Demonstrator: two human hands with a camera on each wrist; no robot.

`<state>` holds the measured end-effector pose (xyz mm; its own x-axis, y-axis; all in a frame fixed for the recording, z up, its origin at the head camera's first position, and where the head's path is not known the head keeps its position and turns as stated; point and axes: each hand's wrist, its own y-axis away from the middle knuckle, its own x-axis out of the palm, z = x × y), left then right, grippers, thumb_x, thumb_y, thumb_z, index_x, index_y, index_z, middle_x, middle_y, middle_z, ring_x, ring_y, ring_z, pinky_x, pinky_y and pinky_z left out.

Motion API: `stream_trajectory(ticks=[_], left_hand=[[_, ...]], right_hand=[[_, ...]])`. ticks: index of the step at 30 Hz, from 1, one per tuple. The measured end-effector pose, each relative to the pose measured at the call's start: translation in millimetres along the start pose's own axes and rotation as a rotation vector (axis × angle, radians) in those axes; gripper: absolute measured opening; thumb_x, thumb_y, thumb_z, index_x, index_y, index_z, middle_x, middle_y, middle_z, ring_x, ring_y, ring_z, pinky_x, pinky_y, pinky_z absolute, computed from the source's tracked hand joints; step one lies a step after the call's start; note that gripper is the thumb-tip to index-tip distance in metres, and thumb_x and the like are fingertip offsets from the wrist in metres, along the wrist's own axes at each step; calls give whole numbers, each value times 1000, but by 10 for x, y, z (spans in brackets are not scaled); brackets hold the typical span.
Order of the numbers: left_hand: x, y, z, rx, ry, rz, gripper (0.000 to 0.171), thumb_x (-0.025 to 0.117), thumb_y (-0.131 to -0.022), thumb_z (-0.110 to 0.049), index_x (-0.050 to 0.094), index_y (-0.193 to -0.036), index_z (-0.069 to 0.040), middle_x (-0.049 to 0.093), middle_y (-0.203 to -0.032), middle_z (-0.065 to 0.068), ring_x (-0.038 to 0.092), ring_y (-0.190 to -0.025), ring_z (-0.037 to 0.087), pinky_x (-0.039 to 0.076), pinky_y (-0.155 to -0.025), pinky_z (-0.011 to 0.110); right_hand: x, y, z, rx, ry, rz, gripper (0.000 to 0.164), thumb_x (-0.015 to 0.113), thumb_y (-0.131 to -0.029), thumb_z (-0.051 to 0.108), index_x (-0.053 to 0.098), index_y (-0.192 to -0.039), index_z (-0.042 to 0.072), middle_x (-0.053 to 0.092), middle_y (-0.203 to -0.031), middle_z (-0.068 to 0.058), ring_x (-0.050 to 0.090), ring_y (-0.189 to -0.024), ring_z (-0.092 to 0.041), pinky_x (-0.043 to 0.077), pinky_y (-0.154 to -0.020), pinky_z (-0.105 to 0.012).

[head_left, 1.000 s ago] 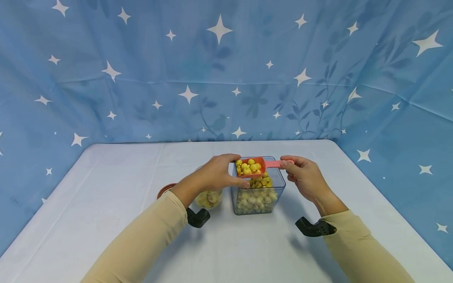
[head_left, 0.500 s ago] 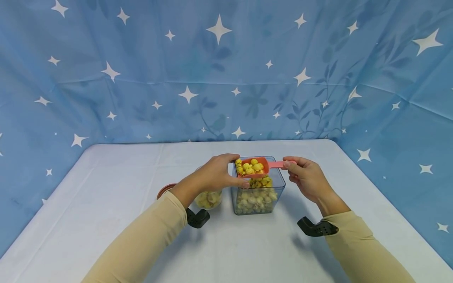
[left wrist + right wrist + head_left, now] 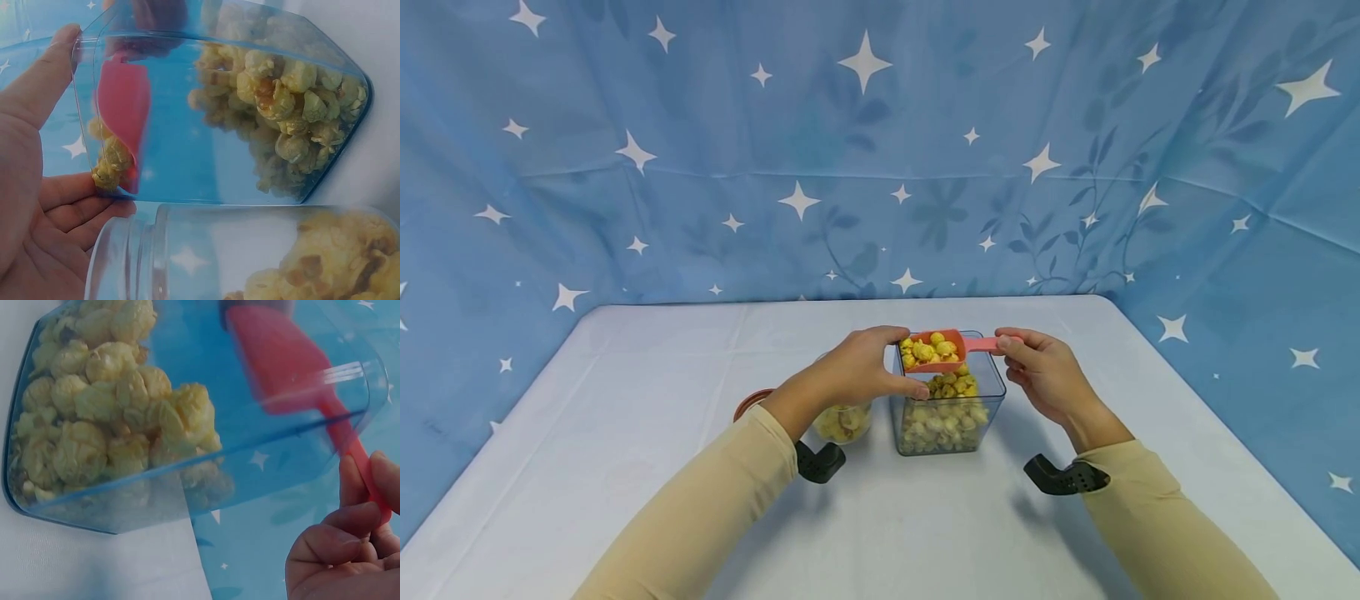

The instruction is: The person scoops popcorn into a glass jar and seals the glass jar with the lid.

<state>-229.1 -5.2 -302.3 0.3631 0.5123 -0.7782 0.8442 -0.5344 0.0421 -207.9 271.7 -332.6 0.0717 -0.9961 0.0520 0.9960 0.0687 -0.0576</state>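
My right hand pinches the handle of a coral-pink scoop, thumb against fingers. The scoop's bowl, heaped with yellow popcorn, is level over the upper left of a clear bluish plastic container. Popcorn fills the lower part of that container. My left hand holds the container at its left rim, thumb on the near side and fingers on the far side. Through the wall, the left wrist view shows the pink scoop inside the rim.
A clear jar with popcorn stands left of the container, partly hidden by the left arm. Behind the left wrist a reddish-brown ring-shaped edge shows. The table has a white cloth; a blue starry curtain hangs behind.
The right hand and scoop shift slightly right, then back left and a little up, with popcorn still in the scoop. The left hand and container stay in place.
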Motion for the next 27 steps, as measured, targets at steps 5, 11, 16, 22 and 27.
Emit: stream_trajectory(ticks=[5,11,16,22,27], left_hand=[[-3,-6,-4,5,-7,3,92,82,-81,-50,40,-154,-12,45,-152,5,40,-140,22,38,-111,45],[-14,-14,-3,11,-12,5,92,82,-81,-50,41,-154,-12,44,-153,5,40,-140,23,38,-111,45],[-14,-19,-11,6,-24,11,93,81,-81,-51,40,-154,-12,43,-154,5,38,-142,23,37,-112,46],[-15,-11,-12,-4,-25,12,94,82,-81,-51,39,-155,-13,40,-156,6,35,-144,25,36,-112,47],[-10,-5,1,-10,-15,12,94,81,-81,-52,38,-155,-13,39,-157,5,33,-145,25,35,-113,47]], right_hand=[[-47,-22,-19,4,-46,39,14,57,-104,13,70,-103,17,55,-87,1,42,-72,-12,40,-62,-22],[-31,-20,0,13,-73,35,14,57,-104,14,71,-103,16,54,-86,0,42,-72,-12,38,-61,-23],[-51,-9,12,37,-84,18,16,58,-104,16,73,-99,19,55,-86,2,43,-74,-12,38,-62,-22],[-68,12,17,51,-139,26,19,57,-104,13,74,-97,17,60,-87,2,43,-73,-12,38,-61,-22],[-88,29,21,37,-148,25,20,57,-103,12,75,-97,17,63,-83,3,44,-73,-11,38,-61,-21]])
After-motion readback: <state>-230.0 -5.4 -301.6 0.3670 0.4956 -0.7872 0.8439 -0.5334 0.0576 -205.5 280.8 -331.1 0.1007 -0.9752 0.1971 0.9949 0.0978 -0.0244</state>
